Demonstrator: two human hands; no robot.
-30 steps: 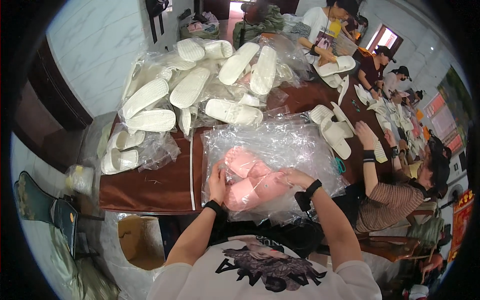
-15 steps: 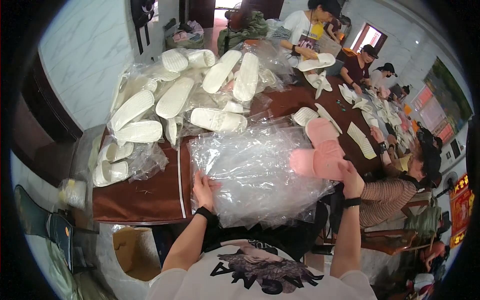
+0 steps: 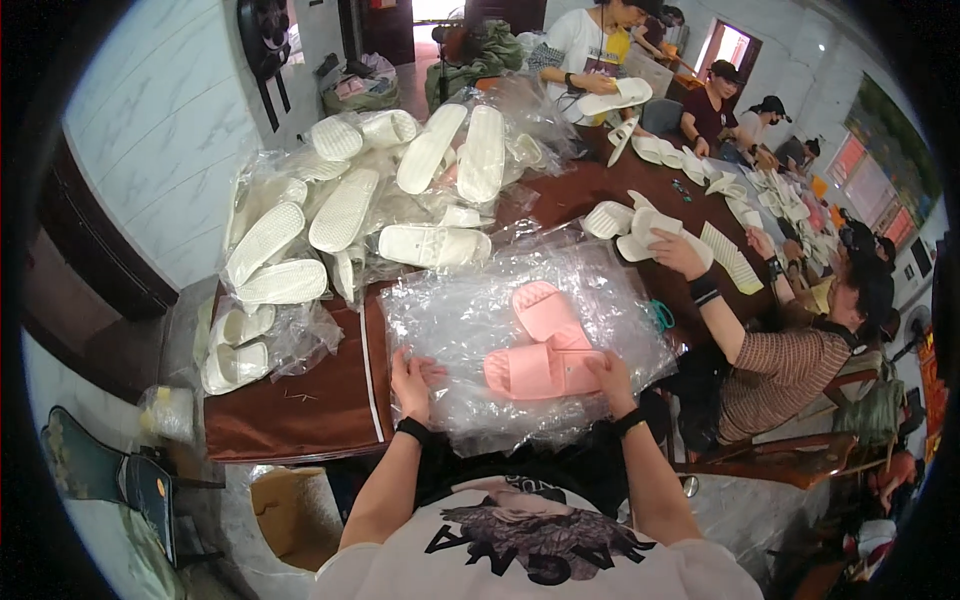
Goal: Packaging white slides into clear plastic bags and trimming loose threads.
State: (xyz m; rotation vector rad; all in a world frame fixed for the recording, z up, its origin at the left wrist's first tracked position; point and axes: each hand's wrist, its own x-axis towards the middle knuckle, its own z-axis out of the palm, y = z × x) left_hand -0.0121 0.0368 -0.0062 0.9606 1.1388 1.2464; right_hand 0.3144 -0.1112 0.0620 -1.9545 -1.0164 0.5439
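A pair of pink slippers (image 3: 540,372) lies over the stack of clear plastic bags (image 3: 450,310) on the table in front of me. One slipper lies sideways nearest me, and the other points away beneath or beside it. My right hand (image 3: 611,382) grips the right end of the near slipper. At the left edge of the stack, my left hand (image 3: 412,385) holds the edge of a clear plastic bag, its fingertips showing pink through the film.
Bagged white slippers (image 3: 345,210) are heaped at the far left of the brown table (image 3: 290,415). To my right, a co-worker's hand (image 3: 680,253) holds white slippers (image 3: 655,230). Teal scissors (image 3: 661,315) lie by the bags. A green chair (image 3: 95,470) stands at the left.
My right hand has brought the pink slippers leftward and down onto the bags. My left hand stays at the bag edge. The neighbouring co-worker's hand has reached to the white slippers.
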